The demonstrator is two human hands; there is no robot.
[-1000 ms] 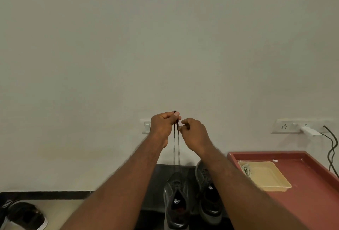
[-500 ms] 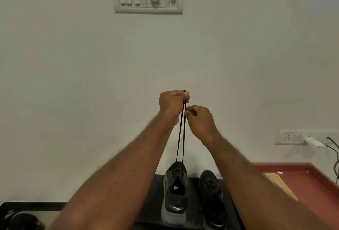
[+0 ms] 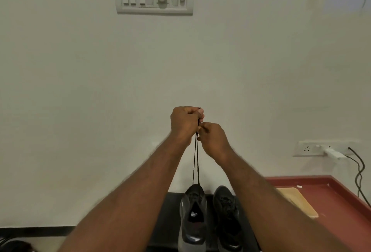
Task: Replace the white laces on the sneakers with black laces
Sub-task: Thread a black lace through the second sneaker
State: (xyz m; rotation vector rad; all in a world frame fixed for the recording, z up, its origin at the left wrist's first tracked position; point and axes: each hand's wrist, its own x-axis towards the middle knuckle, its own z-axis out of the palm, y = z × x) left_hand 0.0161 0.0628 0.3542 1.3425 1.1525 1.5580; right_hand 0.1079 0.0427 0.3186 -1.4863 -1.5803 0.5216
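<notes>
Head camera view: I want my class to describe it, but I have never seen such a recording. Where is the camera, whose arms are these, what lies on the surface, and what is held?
No machine here: a person wears one camera on the head, so you look forward and down along their own bare arms. The left hand grips both strands of a black lace near its ends; the right hand pinches it just below. The strands run straight down to a dark sneaker, which sits beside a second sneaker on a dark surface. To the right lies a red tray with a cream tray in it.
</notes>
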